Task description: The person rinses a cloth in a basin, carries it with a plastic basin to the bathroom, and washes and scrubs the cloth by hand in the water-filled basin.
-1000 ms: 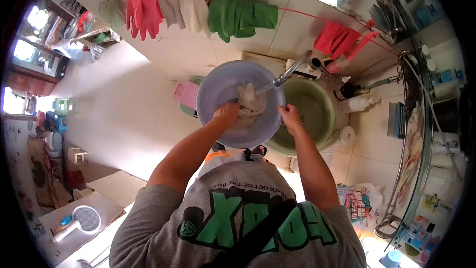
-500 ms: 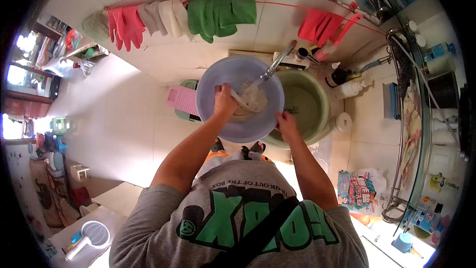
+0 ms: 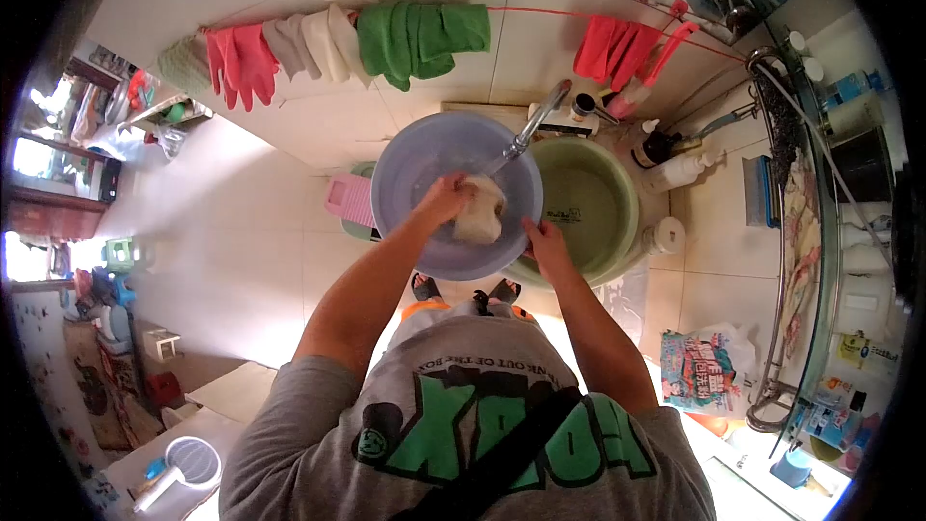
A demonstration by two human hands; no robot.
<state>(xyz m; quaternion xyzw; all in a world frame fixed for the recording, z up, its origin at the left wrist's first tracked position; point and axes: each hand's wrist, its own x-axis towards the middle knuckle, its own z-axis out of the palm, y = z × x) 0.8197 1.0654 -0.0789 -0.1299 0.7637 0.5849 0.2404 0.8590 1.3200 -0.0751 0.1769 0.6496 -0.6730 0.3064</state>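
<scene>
A pale blue-purple basin sits under the faucet, partly over a green tub. Inside it, my left hand is closed on one edge of a wet whitish cloth, which looks bunched and rounded. What kind of cloth it is I cannot make out. My right hand grips the near right rim of the basin, with its fingers partly hidden below the edge. The green tub holds water.
A pink washboard lies left of the basin. Bottles stand along the right wall. Green cloth and pink gloves hang on a line above. A printed bag sits at the lower right, beside a metal rack.
The cloth has gone from spread and loose to a more compact, opaque bundle in my left hand. My right hand stays on the rim. The whole view has shifted slightly.
</scene>
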